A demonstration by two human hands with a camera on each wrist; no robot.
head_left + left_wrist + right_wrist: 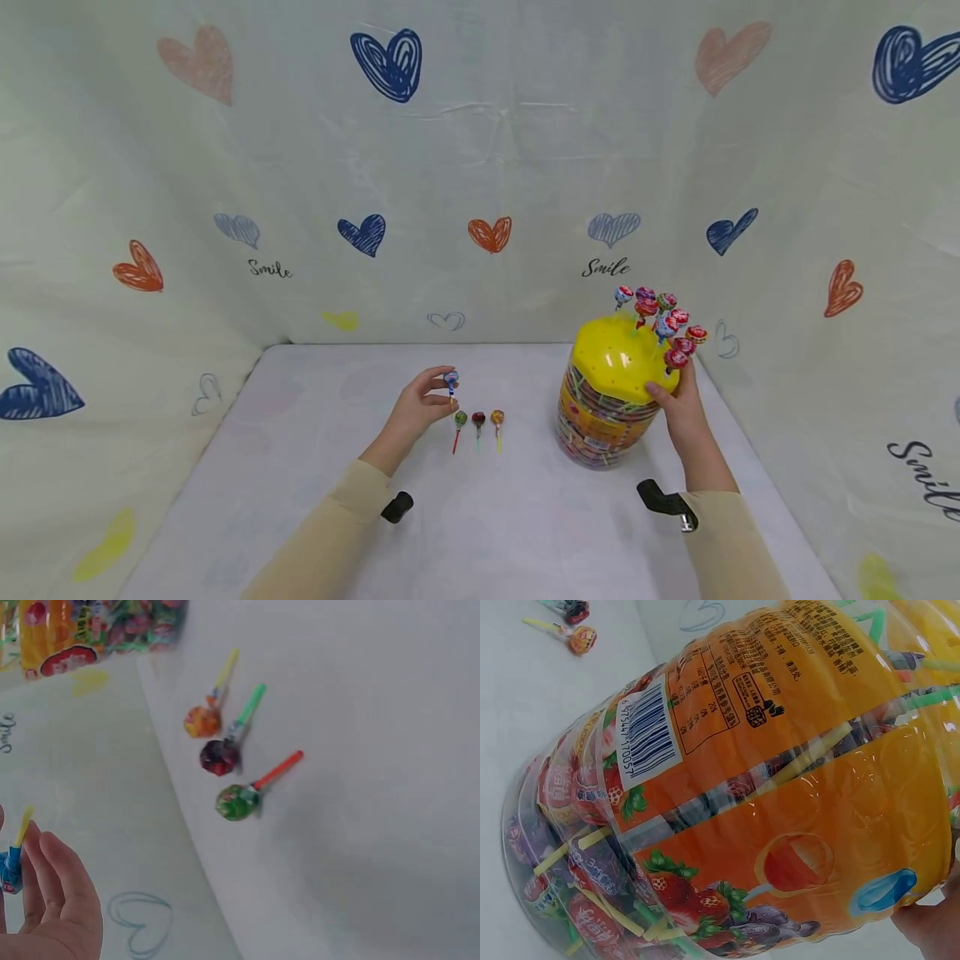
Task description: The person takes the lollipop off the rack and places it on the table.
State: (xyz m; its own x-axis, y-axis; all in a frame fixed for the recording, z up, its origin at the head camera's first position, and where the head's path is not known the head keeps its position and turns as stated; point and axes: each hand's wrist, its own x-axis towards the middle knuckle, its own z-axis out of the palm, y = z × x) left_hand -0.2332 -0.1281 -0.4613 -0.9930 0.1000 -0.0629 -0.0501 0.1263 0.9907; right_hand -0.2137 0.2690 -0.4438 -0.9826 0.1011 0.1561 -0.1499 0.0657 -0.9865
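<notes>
My left hand (411,412) pinches a blue-wrapped lollipop (451,378) over the table, its yellow stick (25,825) showing in the left wrist view. Just to the right, three lollipops lie in a row: a green one (461,418) with a red stick, a dark red one (478,418) with a green stick, an orange one (497,417) with a yellow stick. My right hand (681,410) grips the upper right side of a big clear candy jar (727,787), thumb on its yellow lid (618,354). Several lollipops (666,327) stand upright in the lid's holes.
A white-covered table (315,500) holds everything. Behind it and at the sides hangs a pale cloth (525,167) printed with hearts and "Smile". More wrapped lollipops (592,862) fill the jar behind its orange label. Black straps (663,500) sit at both cuffs.
</notes>
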